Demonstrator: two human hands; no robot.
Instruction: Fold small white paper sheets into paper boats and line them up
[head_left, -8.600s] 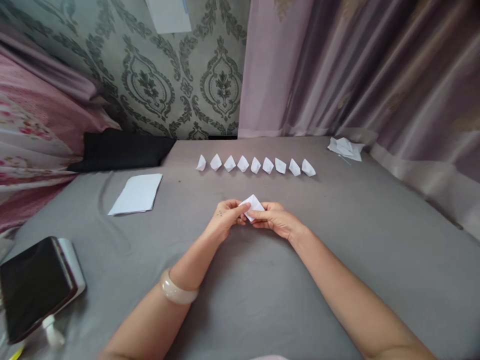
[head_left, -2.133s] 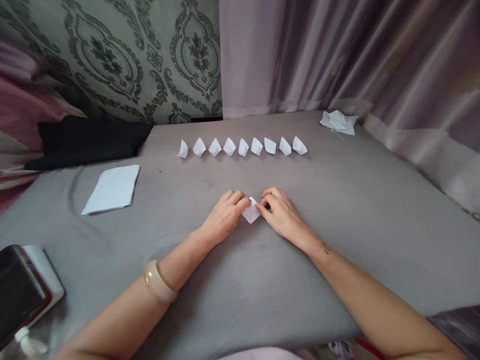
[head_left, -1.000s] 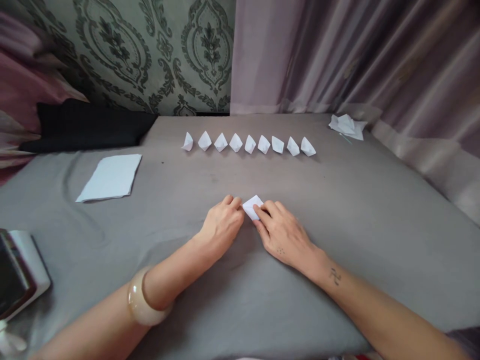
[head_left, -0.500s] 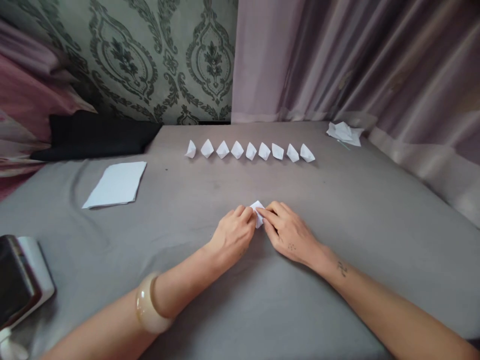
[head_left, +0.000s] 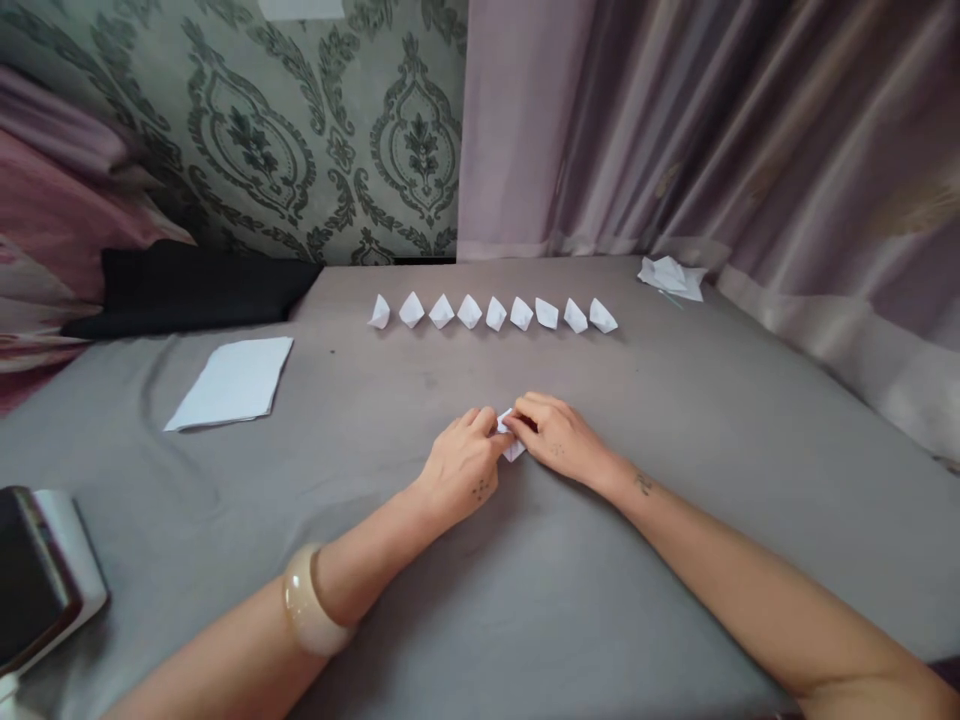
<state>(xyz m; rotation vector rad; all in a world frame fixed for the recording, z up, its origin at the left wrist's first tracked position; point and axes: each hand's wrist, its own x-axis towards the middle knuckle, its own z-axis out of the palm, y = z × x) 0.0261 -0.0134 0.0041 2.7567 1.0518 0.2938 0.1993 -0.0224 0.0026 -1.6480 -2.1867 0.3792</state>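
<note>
A small folded white paper piece (head_left: 513, 448) lies on the grey cloth surface (head_left: 675, 480), mostly covered by my fingers. My left hand (head_left: 465, 465) presses on its left side with fingers curled together. From the right, my right hand (head_left: 559, 440) pinches the piece with bent fingertips. Both hands meet over the paper and only slivers of it show. A pale bangle (head_left: 307, 605) circles my left wrist.
Several folded white paper shapes (head_left: 491, 313) stand in a row farther back. A stack of white sheets (head_left: 232, 382) lies left. Crumpled paper scraps (head_left: 670, 277) sit at the back right by the curtain. A dark device (head_left: 37, 580) lies near left; black cloth (head_left: 187, 290) back left.
The paper went from held up in the air to pressed flat on the cloth. Over the last second my hands closed further over it, hiding most of it.
</note>
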